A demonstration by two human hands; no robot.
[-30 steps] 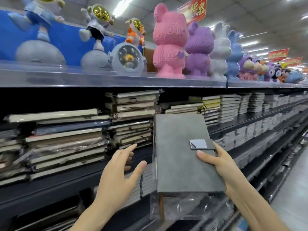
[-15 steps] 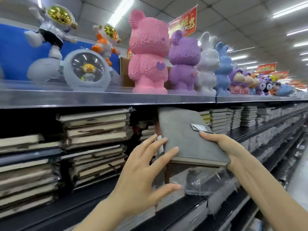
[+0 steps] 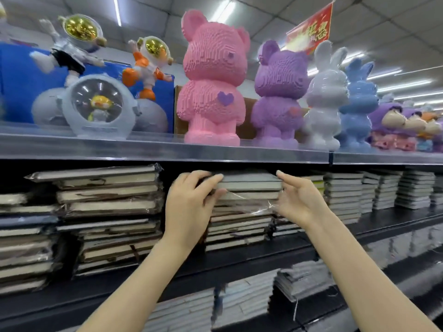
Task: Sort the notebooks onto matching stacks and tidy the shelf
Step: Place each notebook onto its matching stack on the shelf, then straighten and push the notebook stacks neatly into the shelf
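The top notebook (image 3: 249, 179) shows a matt grey cover over pale paper page edges. Just under it, loose clear plastic film (image 3: 251, 203) is glossy and crinkled. The wrapped stack (image 3: 107, 195) to the left wears the same shiny film (wrinkled, with yellowish paper edges showing through). The pink bear (image 3: 211, 92) and purple bear (image 3: 279, 92) are matt, their surfaces rough and stepped like tiny blocks. The white rabbit (image 3: 323, 97) and blue rabbit (image 3: 357, 99) are smooth and glossy. The astronaut's visor (image 3: 80, 27) is mirror-bright gold. The upper shelf edge (image 3: 167, 149) is smooth and glossy; the lower shelf board (image 3: 263, 257) is matt black.
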